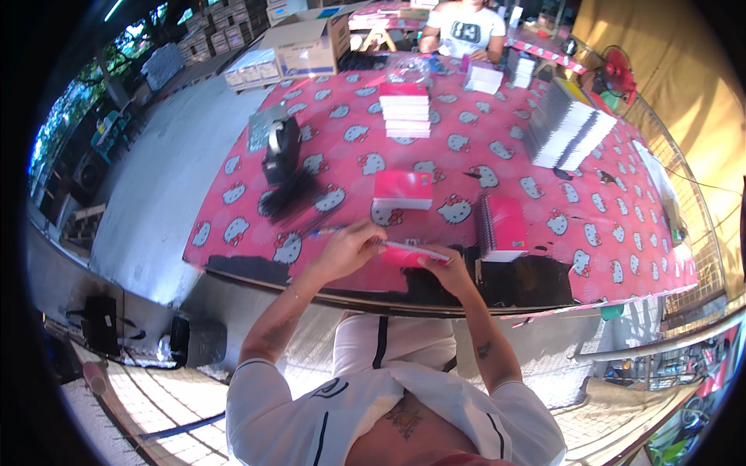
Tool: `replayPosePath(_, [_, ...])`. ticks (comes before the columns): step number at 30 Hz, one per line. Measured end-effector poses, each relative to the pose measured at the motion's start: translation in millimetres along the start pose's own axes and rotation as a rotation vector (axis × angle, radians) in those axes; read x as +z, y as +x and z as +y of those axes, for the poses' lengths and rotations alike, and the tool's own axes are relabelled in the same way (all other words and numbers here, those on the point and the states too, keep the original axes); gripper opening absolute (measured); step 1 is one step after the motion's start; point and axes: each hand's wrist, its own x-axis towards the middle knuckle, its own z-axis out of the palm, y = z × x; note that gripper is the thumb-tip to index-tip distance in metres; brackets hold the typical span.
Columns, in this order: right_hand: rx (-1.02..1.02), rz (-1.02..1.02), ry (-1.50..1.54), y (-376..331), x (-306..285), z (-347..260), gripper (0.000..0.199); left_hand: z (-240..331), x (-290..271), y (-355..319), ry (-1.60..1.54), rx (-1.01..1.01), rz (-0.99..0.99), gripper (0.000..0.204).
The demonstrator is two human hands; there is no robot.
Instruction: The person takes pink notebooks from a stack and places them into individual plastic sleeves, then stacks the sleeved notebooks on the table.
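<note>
Near the table's front edge, I hold a thin pink-covered notebook (406,253) tilted so its pale page edge faces up. My left hand (353,247) has its fingers closed, pinching the notebook's left end. My right hand (448,269) grips the right end, with the thumb on the near side. Just beyond lies a short stack of pink notebooks (402,189). To the right stands a stack of pink notebooks with black spiral binding (501,227). Left of my hands is a loose bunch of thin black strands (291,196), perhaps binding coils, beside a black device (281,151).
A taller notebook stack (406,110) stands farther back, and long rows of bound notebooks (566,128) at the right. A person (466,31) sits across the pink patterned table (342,136). Cardboard boxes (307,48) stand at the far left; a red fan (616,71) is far right.
</note>
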Motion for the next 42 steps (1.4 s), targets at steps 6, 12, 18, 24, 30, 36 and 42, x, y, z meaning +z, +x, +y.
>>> replayPosePath(6, [0.004, 0.008, -0.042, -10, 4, -15, 0.027, 7, 4, 3, 0.284, 0.068, -0.027, 0.036])
replayPosePath(12, [0.043, 0.197, 0.108, -14, 19, -35, 0.029, 50, 58, -21, 0.759, -0.09, 0.013, 0.08])
replayPosePath(18, [0.054, 0.109, 0.065, -17, 25, -23, 0.033, 56, 51, -4, 0.807, -0.138, 0.122, 0.084])
replayPosePath(24, [0.066, 0.092, 0.117, -19, 15, -30, 0.034, 62, 61, -30, 0.696, -0.09, 0.067, 0.091])
replayPosePath(30, [0.066, 0.079, 0.083, -26, 8, -22, 0.032, 57, 92, -60, 0.64, -0.015, 0.074, 0.089])
replayPosePath(36, [0.078, -0.055, -0.037, -23, 3, -18, 0.031, 37, 38, -10, 0.513, 0.165, -0.053, 0.031])
replayPosePath(42, [0.079, 0.011, -0.039, -21, 7, -7, 0.031, 72, 82, -41, 0.671, 0.009, 0.053, 0.067])
